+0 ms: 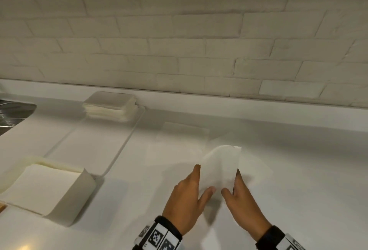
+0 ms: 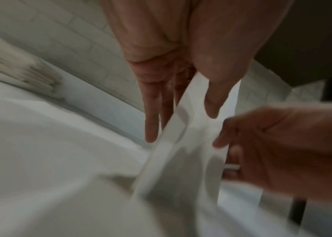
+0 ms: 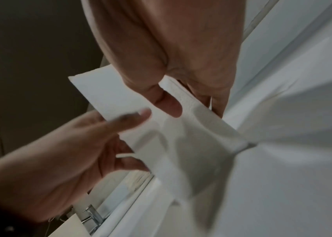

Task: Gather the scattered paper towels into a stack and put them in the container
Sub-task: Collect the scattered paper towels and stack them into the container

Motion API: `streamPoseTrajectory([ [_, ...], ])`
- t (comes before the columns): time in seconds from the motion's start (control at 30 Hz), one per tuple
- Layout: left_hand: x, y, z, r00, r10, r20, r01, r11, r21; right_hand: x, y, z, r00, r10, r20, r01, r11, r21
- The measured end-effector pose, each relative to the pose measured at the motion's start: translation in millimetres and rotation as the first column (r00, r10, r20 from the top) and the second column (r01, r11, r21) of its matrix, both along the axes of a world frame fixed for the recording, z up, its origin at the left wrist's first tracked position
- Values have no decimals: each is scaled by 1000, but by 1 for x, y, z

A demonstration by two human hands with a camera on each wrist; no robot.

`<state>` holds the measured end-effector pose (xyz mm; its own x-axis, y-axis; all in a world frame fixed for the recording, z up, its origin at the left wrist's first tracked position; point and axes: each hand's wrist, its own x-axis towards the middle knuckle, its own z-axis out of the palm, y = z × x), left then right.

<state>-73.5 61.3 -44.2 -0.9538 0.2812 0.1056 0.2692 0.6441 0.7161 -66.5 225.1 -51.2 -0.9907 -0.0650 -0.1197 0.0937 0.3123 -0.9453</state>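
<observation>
Nearest, both hands meet over the white counter [image 1: 298, 170] around one folded paper towel [image 1: 220, 167]. The left hand [image 1: 187, 200] pinches its left edge, thumb on top and fingers [image 2: 151, 121] long and nearly straight behind the sheet. The right hand [image 1: 242, 203] pinches the right edge, thumb in front and fingers behind. The towel stands lifted and tilted, its far corner up.

At the near left sits a shallow cream container [image 1: 77, 194], open-topped, with flat white towels [image 1: 39, 186] lying inside it. Beyond the held towel, another towel [image 1: 179, 142] lies flat on the counter, faint against the white, possibly more than one sheet. Left of that lies a flat white tray [image 1: 121, 146]. On its far end rests a neat stack of towels [image 1: 110, 105], near the brick wall [image 1: 179, 31].
</observation>
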Motion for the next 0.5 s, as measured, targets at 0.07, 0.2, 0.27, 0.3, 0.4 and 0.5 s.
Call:
streamPoseTrajectory([
  [0.07, -6, -4, 10, 1000, 23, 20, -24, 998, 62, -2, -5, 3, 1000, 12, 21, -12, 1000, 18],
  [0.2, -15, -29, 35, 989, 134, 60, -145, 959, 242, -7, -35, 35, 989, 148, 28, -148, 989, 1],
  [0.27, -15, -56, 46, 977, 180, 118, -211, 899, 383, -9, -58, 50, 968, 247, 54, -245, 969, -43],
  [0.3, -13, -73, 51, 967, 201, 159, -251, 862, 439, -10, -72, 56, 953, 294, 66, -290, 955, -67],
  [0.4, -9, -137, 65, 912, 296, 286, -410, 716, 565, -15, -129, 71, 904, 421, 76, -413, 905, -102],
  [0.5, -9, -214, 75, 812, 451, 371, -574, 500, 649, -27, -197, 80, 856, 513, 60, -509, 858, -69],
])
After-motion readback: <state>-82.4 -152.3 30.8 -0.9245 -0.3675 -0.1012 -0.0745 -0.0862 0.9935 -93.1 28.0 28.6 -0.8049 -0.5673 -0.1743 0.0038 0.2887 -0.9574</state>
